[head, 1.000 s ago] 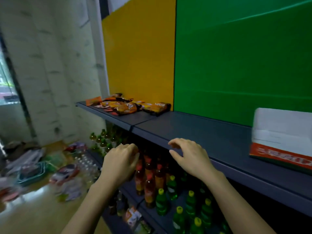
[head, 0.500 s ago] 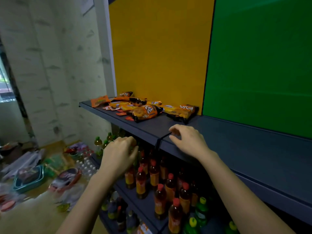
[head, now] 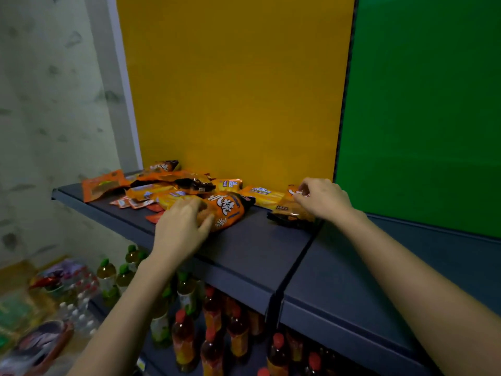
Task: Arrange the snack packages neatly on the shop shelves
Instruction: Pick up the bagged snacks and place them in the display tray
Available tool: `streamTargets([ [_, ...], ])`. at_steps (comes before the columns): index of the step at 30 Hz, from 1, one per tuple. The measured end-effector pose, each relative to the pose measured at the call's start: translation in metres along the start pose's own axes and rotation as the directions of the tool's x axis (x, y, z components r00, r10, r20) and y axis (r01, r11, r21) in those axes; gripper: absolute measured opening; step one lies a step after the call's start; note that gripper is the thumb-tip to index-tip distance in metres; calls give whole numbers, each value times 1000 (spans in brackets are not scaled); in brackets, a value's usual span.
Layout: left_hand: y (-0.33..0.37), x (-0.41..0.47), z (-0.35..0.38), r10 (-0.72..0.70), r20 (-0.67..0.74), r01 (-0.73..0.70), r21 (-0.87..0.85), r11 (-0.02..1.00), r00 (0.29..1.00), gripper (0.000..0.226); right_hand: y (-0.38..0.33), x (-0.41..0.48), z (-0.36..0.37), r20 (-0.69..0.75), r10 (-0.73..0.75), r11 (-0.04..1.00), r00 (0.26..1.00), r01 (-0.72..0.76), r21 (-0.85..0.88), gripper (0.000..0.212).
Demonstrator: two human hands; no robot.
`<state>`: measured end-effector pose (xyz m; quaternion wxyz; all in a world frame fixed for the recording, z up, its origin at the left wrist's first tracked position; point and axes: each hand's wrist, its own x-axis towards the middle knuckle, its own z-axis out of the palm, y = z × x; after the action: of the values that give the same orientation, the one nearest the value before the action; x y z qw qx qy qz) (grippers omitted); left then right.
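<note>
Nearest, at six o'clock, rows of bottles (head: 211, 332) were seen on the lower shelf. Above them the dark upper shelf (head: 244, 256) was crossed by both forearms. The left hand (head: 181, 226), at about nine o'clock from centre, was laid on the near end of an orange snack bag (head: 227, 210), fingers closed loosely around it. At three o'clock, the right hand (head: 322, 198) was pinched on the top edge of a dark-edged packet (head: 291, 215). Farther back, a loose pile of snack packets (head: 173, 185) was spread against the yellow panel (head: 235, 85).
</note>
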<state>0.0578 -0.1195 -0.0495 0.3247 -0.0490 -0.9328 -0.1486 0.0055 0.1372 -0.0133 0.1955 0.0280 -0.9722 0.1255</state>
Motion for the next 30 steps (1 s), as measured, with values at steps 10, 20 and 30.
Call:
streamTargets([
  [10, -44, 89, 42, -83, 430, 137, -97, 986, 899, 62, 11, 43, 38, 141, 366, 929, 920, -371, 9, 76],
  [20, -63, 135, 63, 184, 721, 165, -385, 908, 668, 48, -5, 47, 56, 313, 475, 614, 823, -564, 552, 31],
  [30, -63, 128, 73, 404, 440, 170, -816, 552, 802, 54, -40, 15, 52, 164, 617, 442, 770, -511, 737, 23],
])
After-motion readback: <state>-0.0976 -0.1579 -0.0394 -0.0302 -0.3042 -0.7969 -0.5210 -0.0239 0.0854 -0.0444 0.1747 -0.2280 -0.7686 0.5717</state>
